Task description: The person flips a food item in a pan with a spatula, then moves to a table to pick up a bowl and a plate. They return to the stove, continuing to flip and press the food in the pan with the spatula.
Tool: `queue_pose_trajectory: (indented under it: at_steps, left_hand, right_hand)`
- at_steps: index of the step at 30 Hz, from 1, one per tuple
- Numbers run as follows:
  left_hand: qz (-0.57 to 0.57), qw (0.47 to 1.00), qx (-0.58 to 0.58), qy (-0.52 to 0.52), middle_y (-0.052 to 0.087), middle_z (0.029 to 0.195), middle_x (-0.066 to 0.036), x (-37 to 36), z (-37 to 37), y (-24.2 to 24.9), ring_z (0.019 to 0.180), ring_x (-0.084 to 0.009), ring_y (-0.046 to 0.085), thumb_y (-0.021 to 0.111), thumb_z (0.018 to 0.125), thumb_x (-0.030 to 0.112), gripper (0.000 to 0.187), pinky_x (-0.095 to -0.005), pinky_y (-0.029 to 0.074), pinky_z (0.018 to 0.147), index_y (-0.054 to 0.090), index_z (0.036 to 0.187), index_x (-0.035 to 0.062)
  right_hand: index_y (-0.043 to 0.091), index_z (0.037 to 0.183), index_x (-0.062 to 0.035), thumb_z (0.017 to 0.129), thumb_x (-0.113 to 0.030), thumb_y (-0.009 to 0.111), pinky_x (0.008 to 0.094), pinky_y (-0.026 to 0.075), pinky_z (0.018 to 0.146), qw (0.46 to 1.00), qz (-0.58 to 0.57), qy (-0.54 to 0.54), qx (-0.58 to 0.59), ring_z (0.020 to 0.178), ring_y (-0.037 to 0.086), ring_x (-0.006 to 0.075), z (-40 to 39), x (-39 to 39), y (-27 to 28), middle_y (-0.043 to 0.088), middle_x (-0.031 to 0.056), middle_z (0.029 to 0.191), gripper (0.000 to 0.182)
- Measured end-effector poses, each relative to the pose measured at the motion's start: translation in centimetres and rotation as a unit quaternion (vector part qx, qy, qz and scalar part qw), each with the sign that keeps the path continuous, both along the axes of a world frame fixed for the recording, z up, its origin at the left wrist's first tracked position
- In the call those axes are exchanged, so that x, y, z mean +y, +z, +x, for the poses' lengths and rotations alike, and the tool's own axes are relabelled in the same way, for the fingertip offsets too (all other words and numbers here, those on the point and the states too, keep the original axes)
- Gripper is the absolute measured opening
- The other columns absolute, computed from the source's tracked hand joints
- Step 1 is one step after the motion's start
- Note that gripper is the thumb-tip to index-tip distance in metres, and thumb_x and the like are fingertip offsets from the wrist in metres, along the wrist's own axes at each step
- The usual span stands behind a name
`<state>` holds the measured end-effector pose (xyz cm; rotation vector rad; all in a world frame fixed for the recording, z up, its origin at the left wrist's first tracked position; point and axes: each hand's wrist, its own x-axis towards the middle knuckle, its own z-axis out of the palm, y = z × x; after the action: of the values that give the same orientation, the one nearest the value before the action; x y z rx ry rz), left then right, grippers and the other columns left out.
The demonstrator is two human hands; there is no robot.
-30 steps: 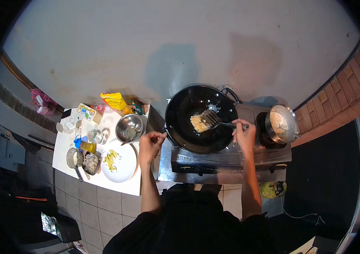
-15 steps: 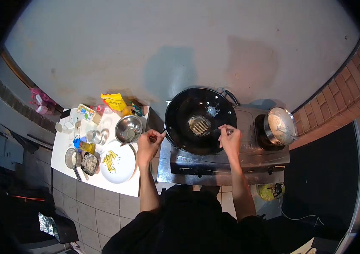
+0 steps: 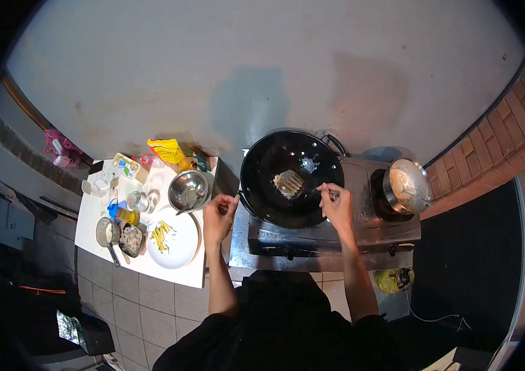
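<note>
A large black wok (image 3: 262,161) stands on the stove, with a little pale food and a whitish patch on its inner surface. My left hand (image 3: 219,217) is closed at the wok's left side, its fingers pinching the loop handle there. Over the wok's right rim, my right hand (image 3: 336,207) is wrapped round the handle of a slotted spatula (image 3: 291,183). The spatula's slotted head lies low in the wok, against the pale food. Its dark handle is hard to make out against the wok.
On the right burner sits a steel pan (image 3: 406,182) of pale food with a utensil in it. The white table (image 3: 179,277) at left bears a steel bowl (image 3: 188,188), a plate (image 3: 183,250) of green-yellow strips, an oil bottle (image 3: 126,214) and a small pot (image 3: 106,230).
The spatula head has shifted slightly left and turned a little in the wok. The wok has moved slightly toward me. Both hands keep their grips.
</note>
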<state>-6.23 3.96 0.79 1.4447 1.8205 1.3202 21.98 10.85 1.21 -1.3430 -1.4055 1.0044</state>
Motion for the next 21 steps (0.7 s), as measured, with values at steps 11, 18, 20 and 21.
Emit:
queue_pose_trajectory:
  at_steps: [11, 18, 20, 21]
  left_hand:
    - [-0.091, 0.995, 0.008, 0.044, 0.062, 0.072, -0.006, -1.1, 1.3, 2.4, 0.071, -0.015, 0.058, 0.069, 0.086, 0.021, 0.021, -0.0309, 0.045, 0.069, 0.066, 0.081, 0.0004]
    - [-0.062, 0.994, -0.02, 0.091, 0.054, 0.068, -0.002, -2.7, 1.8, -0.1, 0.052, -0.0085, 0.049, 0.071, 0.084, 0.023, 0.025, -0.0252, 0.039, 0.049, 0.061, 0.095, 0.0025]
    - [-0.056, 0.993, -0.008, 0.1, 0.053, 0.068, -0.003, -3.1, 2.3, -0.2, 0.053, -0.0085, 0.049, 0.071, 0.084, 0.023, 0.025, -0.0252, 0.039, 0.05, 0.061, 0.096, 0.0024]
    - [-0.042, 0.994, 0.0, 0.102, 0.053, 0.068, -0.003, -3.0, 2.5, 0.0, 0.054, -0.0086, 0.049, 0.071, 0.084, 0.022, 0.026, -0.0251, 0.039, 0.05, 0.061, 0.097, 0.0023]
  right_hand:
    - [0.066, 0.093, 0.0029, 0.095, -0.017, 0.057, 0.0217, 0.036, 0.04, 0.996, -0.016, 0.067, 0.054, 0.043, 0.049, 0.0055, 3.7, 1.9, 2.9, 0.055, 0.0025, 0.057, 0.022]
    - [0.066, 0.091, 0.0045, 0.094, -0.02, 0.058, 0.022, 0.036, 0.041, 0.992, -0.057, 0.085, 0.072, 0.043, 0.048, 0.0062, 5.2, 2.8, 3.9, 0.055, 0.0022, 0.057, 0.026]
    - [0.066, 0.09, 0.0052, 0.093, -0.021, 0.059, 0.0227, 0.037, 0.041, 0.99, -0.064, 0.106, 0.068, 0.043, 0.047, 0.0069, 5.0, 3.5, 4.2, 0.055, 0.0028, 0.057, 0.027]
    - [0.066, 0.09, 0.0051, 0.093, -0.02, 0.059, 0.023, 0.037, 0.041, 0.989, -0.06, 0.122, 0.06, 0.043, 0.048, 0.0072, 5.0, 3.9, 4.1, 0.055, 0.003, 0.057, 0.026]
